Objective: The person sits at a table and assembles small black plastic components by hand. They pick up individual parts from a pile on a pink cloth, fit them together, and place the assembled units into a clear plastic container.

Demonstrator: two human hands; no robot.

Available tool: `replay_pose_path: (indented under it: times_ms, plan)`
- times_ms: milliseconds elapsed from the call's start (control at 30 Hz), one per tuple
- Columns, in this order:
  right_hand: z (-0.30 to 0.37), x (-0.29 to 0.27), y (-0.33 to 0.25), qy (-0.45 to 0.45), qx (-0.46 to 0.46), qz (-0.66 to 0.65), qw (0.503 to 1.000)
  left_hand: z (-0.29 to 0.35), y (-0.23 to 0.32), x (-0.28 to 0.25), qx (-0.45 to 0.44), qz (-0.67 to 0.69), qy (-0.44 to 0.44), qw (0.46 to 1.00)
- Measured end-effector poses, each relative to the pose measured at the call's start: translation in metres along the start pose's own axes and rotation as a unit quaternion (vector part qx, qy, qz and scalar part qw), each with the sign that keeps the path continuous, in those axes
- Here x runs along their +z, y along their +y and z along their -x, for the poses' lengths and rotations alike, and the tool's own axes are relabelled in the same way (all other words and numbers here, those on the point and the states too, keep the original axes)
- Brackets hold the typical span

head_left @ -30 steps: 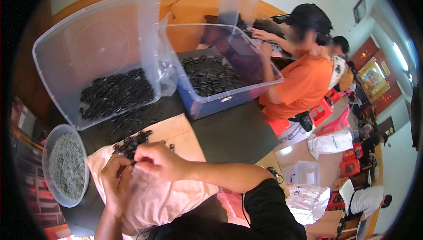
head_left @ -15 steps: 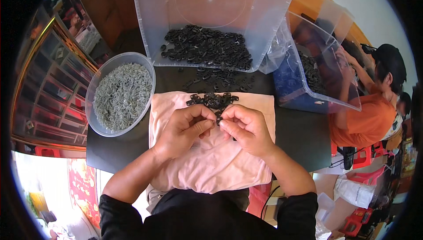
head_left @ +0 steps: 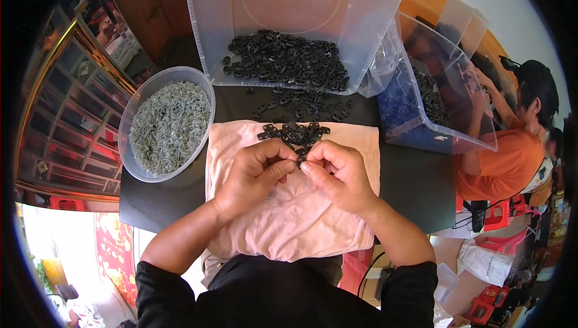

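A small black plastic clip (head_left: 299, 160) is pinched between the closed grips of the left hand (head_left: 253, 174) and right hand (head_left: 337, 177), over the pink cloth (head_left: 289, 219) at the surface's near edge, beside the clip pile (head_left: 295, 133), within reach.

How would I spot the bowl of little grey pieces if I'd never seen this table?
Start at the pink cloth under the person's hands, then look to its left. There sits a round clear bowl, the only round container, and the only one holding pale grey bits rather than black ones.
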State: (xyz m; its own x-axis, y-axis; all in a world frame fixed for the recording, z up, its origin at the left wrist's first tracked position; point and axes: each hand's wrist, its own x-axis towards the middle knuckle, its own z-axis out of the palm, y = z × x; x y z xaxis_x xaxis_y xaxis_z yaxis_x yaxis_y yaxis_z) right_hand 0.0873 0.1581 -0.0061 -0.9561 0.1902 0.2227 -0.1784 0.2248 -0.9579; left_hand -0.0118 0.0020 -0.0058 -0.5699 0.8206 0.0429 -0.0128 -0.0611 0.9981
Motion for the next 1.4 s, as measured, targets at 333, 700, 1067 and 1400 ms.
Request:
replay_pose_path:
  times_ms: [333, 700, 1067, 1400]
  plan:
    - [-0.003, 0.004, 0.004, -0.001, -0.044, 0.076, 0.996, -0.002, 0.009, 0.001, 0.015, -0.166, 0.026, 0.986]
    - [-0.015, -0.028, 0.001, 0.029, 0.015, -0.147, 0.989, 0.027, 0.042, -0.045, 0.085, -0.251, 0.129, 0.956]
    - [-0.011, -0.020, 0.004, 0.021, 0.041, -0.162, 0.986, 0.034, 0.007, -0.025, 0.056, -0.542, 0.090, 0.833]
    - [-0.009, -0.019, 0.005, 0.012, 0.063, -0.155, 0.986, 0.022, 0.003, -0.038, 0.024, -0.343, 0.075, 0.936]
